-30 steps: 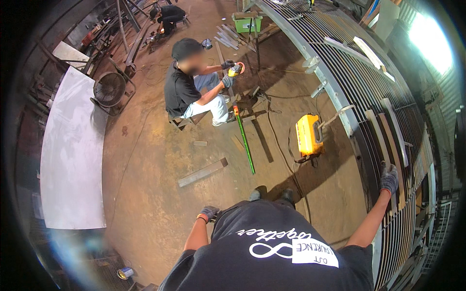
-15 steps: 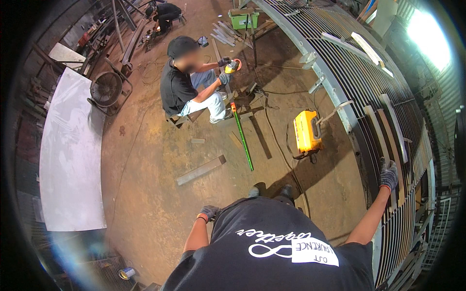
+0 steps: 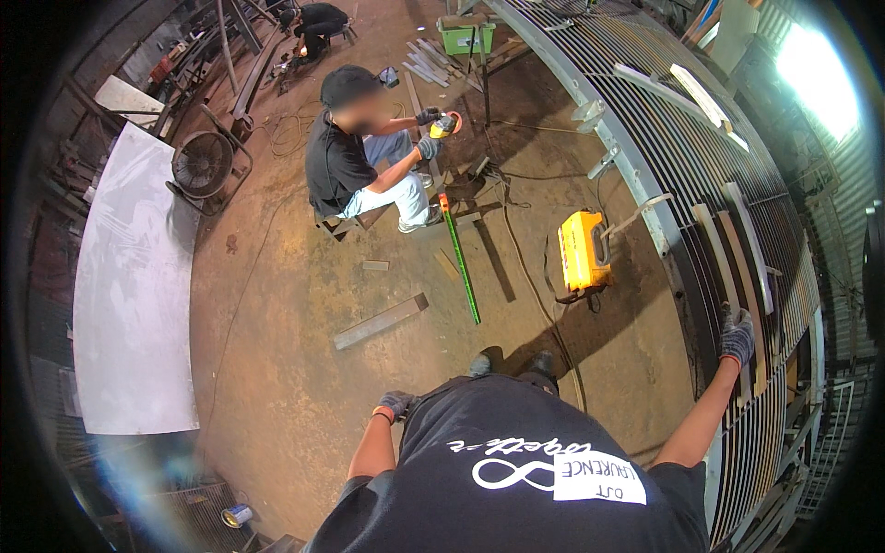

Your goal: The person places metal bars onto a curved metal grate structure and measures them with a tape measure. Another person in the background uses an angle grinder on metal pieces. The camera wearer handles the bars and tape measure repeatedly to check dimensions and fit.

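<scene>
Grey-gloved, my left hand (image 3: 395, 403) sits beside my black shirt (image 3: 442, 502), finger spread unclear; it bears white script (image 3: 564, 449) and one lettered label (image 3: 601, 479); three long strips (image 3: 737, 251) lie on one slatted frame (image 3: 754, 456), my right hand (image 3: 737, 337) over the leftmost, whether gripping I cannot tell
</scene>
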A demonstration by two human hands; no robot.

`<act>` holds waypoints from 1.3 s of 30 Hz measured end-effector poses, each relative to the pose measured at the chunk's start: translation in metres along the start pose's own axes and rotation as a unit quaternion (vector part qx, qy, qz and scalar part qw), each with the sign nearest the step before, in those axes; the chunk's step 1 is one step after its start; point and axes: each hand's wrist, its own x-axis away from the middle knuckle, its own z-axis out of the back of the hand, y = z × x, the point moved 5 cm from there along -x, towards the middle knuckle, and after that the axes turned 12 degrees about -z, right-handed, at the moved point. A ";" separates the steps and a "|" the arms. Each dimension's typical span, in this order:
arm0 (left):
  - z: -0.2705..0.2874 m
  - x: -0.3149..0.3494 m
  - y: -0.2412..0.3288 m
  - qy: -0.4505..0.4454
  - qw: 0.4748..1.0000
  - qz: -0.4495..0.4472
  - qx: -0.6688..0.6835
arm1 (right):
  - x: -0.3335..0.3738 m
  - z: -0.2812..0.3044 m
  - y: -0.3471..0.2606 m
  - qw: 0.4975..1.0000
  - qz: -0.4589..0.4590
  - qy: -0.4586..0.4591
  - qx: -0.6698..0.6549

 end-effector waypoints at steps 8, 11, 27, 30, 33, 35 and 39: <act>0.001 0.003 -0.001 0.022 0.999 0.004 0.046 | 0.010 0.009 -0.011 1.000 -0.015 -0.001 0.010; 0.001 -0.002 0.005 -0.018 1.000 0.001 -0.010 | 0.009 0.008 -0.008 1.000 -0.011 0.001 0.006; 0.007 0.005 0.005 0.027 0.996 0.039 0.074 | 0.022 0.022 -0.020 1.000 -0.012 0.004 0.005; 0.005 -0.004 0.000 0.001 1.000 0.013 0.008 | 0.019 0.019 -0.017 1.000 -0.007 0.007 -0.006; 0.002 -0.007 -0.002 0.020 0.999 0.010 0.031 | 0.015 0.013 -0.010 1.000 -0.009 0.011 -0.011; 0.000 -0.011 -0.011 0.014 0.999 -0.033 -0.015 | 0.009 0.007 -0.007 1.000 -0.001 0.013 -0.016; 0.001 -0.019 -0.007 -0.024 0.989 -0.067 -0.129 | 0.004 0.001 -0.003 1.000 0.005 0.020 -0.015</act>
